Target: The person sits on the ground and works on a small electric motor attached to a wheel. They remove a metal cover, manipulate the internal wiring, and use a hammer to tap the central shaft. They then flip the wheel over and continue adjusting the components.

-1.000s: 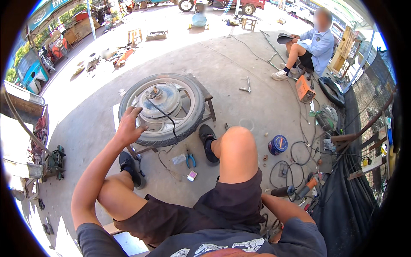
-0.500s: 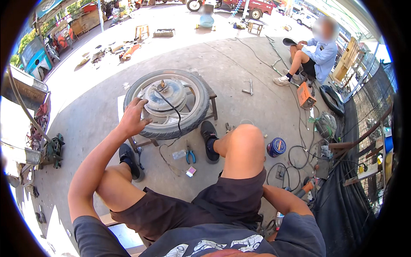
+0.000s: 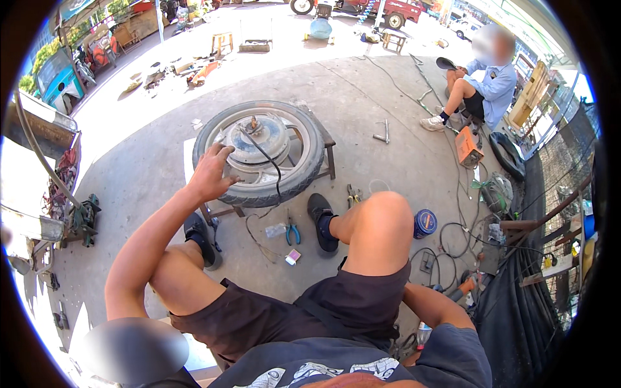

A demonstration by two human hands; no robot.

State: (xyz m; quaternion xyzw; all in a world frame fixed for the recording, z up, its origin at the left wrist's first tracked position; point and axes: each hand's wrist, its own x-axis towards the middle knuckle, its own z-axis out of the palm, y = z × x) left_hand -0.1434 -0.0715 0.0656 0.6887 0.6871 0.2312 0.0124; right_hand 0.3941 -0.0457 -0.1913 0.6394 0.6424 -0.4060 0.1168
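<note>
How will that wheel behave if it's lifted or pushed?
The wheel is probably heavy, given its bulky hub. Lying flat on the stand, it seems likelier to slide than roll. The black cable curves loosely, so it may flop about.

No words or numbers could be read. Between three and four o'clock, a round label (image 3: 425,221) was seen on top of a blue tub (image 3: 424,226), but its print was too small. Near one o'clock, pale marks were seen on a red truck (image 3: 406,10), too tiny as well.
</note>
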